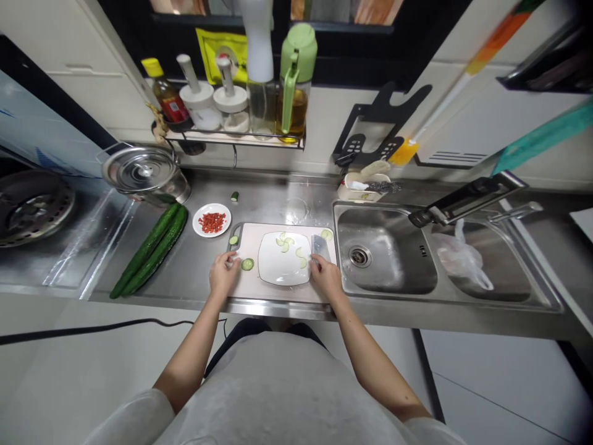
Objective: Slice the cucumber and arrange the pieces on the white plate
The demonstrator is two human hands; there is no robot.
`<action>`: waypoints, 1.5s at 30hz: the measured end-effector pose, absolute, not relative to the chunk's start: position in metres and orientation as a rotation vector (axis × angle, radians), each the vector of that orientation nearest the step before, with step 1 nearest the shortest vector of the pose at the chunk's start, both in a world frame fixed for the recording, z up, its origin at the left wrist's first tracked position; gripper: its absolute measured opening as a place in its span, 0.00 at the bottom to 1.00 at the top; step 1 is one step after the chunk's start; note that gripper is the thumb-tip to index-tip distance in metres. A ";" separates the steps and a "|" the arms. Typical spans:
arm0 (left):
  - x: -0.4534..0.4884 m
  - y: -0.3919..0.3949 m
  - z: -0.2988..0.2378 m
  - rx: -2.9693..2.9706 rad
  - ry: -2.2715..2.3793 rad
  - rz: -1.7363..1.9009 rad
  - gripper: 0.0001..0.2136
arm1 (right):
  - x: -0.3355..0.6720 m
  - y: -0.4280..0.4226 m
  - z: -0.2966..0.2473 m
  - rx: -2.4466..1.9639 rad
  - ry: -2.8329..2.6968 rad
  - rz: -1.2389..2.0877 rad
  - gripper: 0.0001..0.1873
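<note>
A pale cutting board (252, 285) lies on the steel counter with a white square plate (284, 267) on it. Thin cucumber slices (286, 241) are set out on the plate. My left hand (223, 274) rests on the board's left side, fingers curled, touching a round cucumber piece (247, 264). Another slice (234, 240) lies near the board's handle corner. My right hand (325, 277) is at the plate's right edge, closed round the handle of a knife whose blade (319, 245) points away from me. One more slice (327, 234) lies by the blade tip.
Two whole cucumbers (151, 248) lie left of the board, beside a small dish of red bits (212, 220) and a lidded pot (141, 170). A double sink (386, 256) with a tap (466, 199) is right. Bottles stand on a rack (234, 137) behind.
</note>
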State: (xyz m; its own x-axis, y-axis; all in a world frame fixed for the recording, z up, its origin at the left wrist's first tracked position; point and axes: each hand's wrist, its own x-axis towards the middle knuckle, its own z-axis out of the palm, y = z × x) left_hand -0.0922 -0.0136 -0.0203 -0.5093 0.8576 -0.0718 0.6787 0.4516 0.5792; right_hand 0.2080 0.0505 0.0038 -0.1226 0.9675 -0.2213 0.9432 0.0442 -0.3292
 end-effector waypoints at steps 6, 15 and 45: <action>-0.089 -0.025 -0.031 1.308 2.325 0.473 0.17 | 0.203 0.049 0.003 -2.021 -2.175 0.641 0.21; -0.072 -0.022 -0.028 1.342 2.348 0.435 0.15 | 0.205 0.046 -0.003 -1.969 -2.126 0.665 0.22; -0.040 0.011 0.051 0.671 1.288 1.246 0.16 | 0.131 0.056 0.043 -1.245 -1.727 1.367 0.19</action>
State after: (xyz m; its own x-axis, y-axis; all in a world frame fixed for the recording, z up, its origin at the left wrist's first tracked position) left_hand -0.0402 0.0108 0.0511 -0.1720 0.9286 -0.3288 -0.2975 0.2692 0.9160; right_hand 0.1313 0.0561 0.0429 -0.3782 0.9212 -0.0917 0.3005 0.0285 -0.9534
